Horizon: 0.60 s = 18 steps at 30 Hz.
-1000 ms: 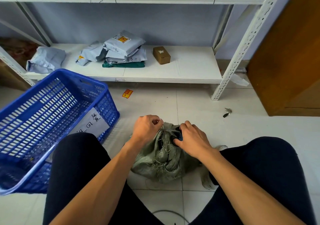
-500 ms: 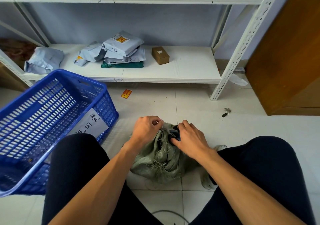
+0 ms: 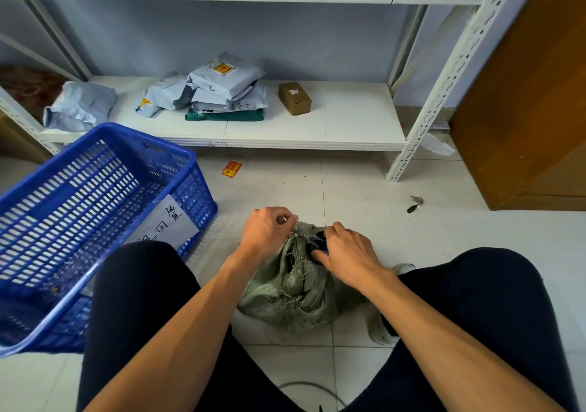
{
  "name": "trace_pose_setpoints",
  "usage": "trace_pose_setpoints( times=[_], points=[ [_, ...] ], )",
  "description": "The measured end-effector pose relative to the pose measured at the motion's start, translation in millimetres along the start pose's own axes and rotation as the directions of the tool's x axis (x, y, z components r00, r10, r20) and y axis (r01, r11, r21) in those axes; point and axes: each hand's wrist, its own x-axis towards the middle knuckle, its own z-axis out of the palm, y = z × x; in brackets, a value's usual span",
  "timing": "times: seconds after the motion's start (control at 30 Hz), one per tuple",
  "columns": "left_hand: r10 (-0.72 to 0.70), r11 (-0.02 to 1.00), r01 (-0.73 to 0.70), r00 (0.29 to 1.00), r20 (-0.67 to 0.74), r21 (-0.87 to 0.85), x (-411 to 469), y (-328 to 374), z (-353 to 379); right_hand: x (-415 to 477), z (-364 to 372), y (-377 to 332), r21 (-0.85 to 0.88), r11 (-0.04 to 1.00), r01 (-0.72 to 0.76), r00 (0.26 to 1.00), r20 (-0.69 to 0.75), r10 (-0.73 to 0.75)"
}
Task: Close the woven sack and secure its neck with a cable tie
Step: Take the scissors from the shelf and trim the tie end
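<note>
A small green woven sack [image 3: 295, 288] stands on the tiled floor between my knees, its frayed top gathered into a neck. My left hand [image 3: 266, 231] is closed at the left of the neck, pinching a thin pale cable tie [image 3: 298, 233] that runs across the gathered fabric. My right hand [image 3: 345, 253] grips the right side of the neck, fingers curled over a dark item showing in the sack's mouth. The rest of the tie is hidden by my fingers.
A blue plastic crate [image 3: 95, 221] with a paper label sits tilted at my left knee. Behind stands a white shelf [image 3: 348, 126] carrying grey parcels [image 3: 222, 88] and a small brown box [image 3: 295, 98]. A brown door [image 3: 539, 94] is at right. Scraps lie on the floor.
Both hands have stayed on the sack's neck, with only small shifts of the fingers; my left hand has drawn slightly away to the left.
</note>
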Motion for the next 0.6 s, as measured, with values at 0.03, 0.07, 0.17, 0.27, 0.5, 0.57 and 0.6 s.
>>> trace_pose_setpoints(
  times=[0.03,0.07,0.17,0.27,0.5,0.57,0.6],
  points=[
    [0.004,1.000,-0.004,1.000,-0.001,0.000,-0.2,0.1,-0.1,-0.2,0.3,-0.6,-0.001,1.000,-0.001,1.000,0.010,0.001],
    [0.010,1.000,-0.010,1.000,-0.001,0.007,-0.6,0.8,-0.5,-0.2,0.7,-1.5,0.008,1.000,-0.004,1.000,0.015,0.004],
    [0.001,1.000,-0.001,1.000,0.008,0.005,-1.3,2.5,0.4,-0.1,1.2,-2.5,0.081,0.996,-0.045,0.998,0.036,0.042],
    [-0.057,0.994,0.056,0.998,-0.011,-0.089,-1.7,5.3,0.9,4.1,1.3,2.2,0.188,0.969,-0.160,0.984,0.105,0.142],
    [-0.461,0.806,0.526,0.845,0.271,-0.272,-10.9,-19.5,30.2,10.1,9.5,13.1,0.619,0.633,-0.465,0.883,0.375,0.281],
    [-0.466,0.766,0.580,0.798,0.381,-0.277,-14.7,-22.8,43.9,8.3,8.3,12.0,0.688,0.541,-0.484,0.874,0.412,0.258],
    [-0.463,0.740,0.600,0.782,0.417,-0.304,-17.3,-18.9,47.0,7.3,7.0,11.6,0.716,0.498,-0.489,0.871,0.430,0.238]
  ],
)
